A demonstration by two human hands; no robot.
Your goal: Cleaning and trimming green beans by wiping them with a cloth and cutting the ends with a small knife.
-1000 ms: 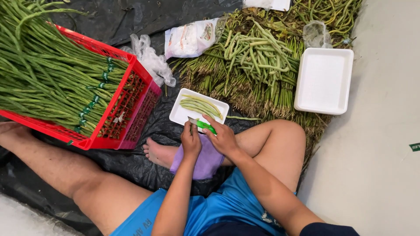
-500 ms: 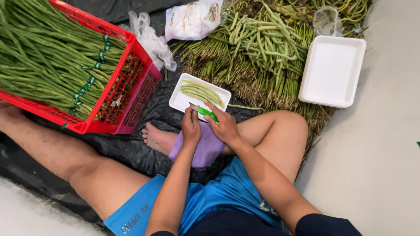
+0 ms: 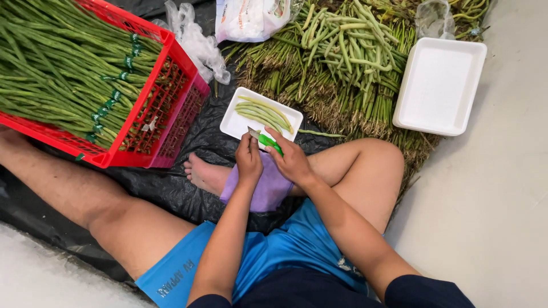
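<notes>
My right hand grips the green handle of a small knife; its short blade points up and left. My left hand sits right beside it, fingers curled at the blade end, touching the knife. Both hands hover over a purple cloth on my lap. Just beyond them a small white foam tray lies on the black sheet with a few cut green long beans in it.
A red plastic crate full of bundled long beans stands at the left. A heap of bean bundles lies ahead, with a stack of larger white foam trays at the right. Plastic bags lie behind. My bare legs surround the work spot.
The view has shifted slightly. My hands stay together on the knife with barely any movement.
</notes>
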